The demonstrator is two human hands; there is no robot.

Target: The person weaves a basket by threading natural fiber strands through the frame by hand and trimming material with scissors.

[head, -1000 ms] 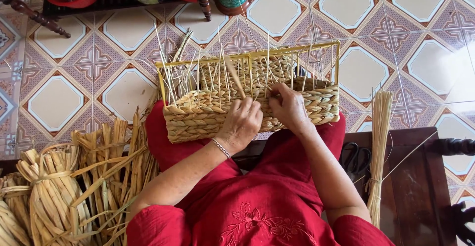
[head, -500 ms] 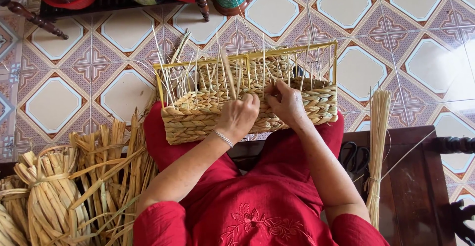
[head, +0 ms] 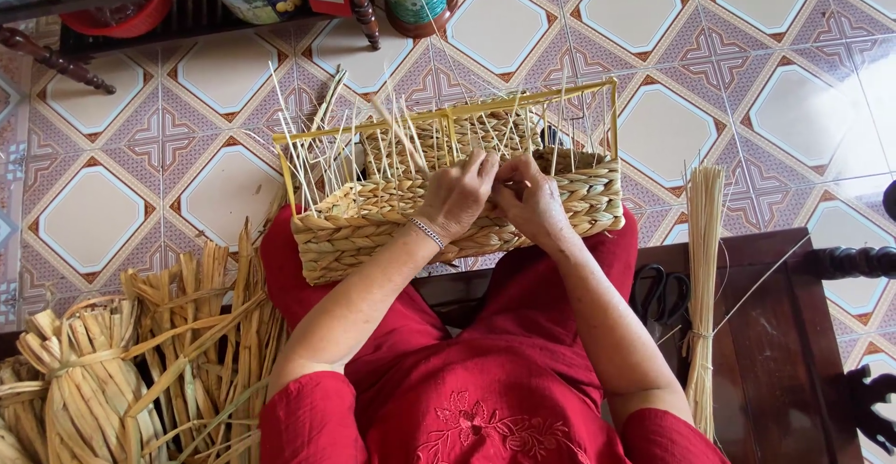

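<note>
At the centre of the frame I see a half-woven rectangular basket of pale braided straw on a yellow frame (head: 373, 226), resting across my lap, thin upright stakes bristling from its top. My left hand (head: 457, 195) and right hand (head: 530, 201) meet at the near rim, fingers curled and pinching strands of the weave there. A silver bracelet (head: 427, 232) circles the left wrist. Lower left lie bundles of dried flat straw (head: 140, 361). At right, a tied sheaf of thin reeds (head: 702, 277) stands beside black scissors (head: 661, 294) on a dark wooden seat (head: 775, 343).
</note>
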